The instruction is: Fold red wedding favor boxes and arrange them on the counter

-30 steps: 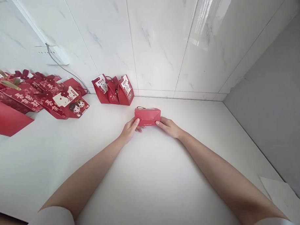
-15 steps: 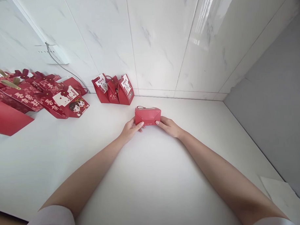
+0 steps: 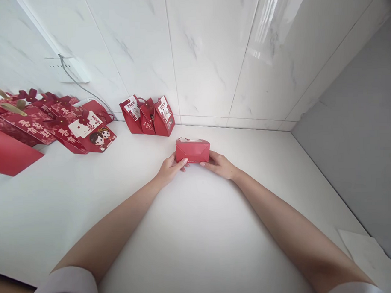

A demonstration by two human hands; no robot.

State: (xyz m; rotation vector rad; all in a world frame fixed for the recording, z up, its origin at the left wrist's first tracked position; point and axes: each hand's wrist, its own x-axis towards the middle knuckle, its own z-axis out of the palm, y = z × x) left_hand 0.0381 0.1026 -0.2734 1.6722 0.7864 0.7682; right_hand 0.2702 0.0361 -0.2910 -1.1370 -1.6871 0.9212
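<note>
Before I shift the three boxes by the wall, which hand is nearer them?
Left: the left hand is in front of the boxes, slightly right; the right hand, farther right, across the held box.

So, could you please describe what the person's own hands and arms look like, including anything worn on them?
The left hand and right hand are bare, with no gloves, rings or watch visible. The left sleeve is pale greyish, with a line running around it near its edge. Only a strip of the similarly pale right sleeve shows.
</note>
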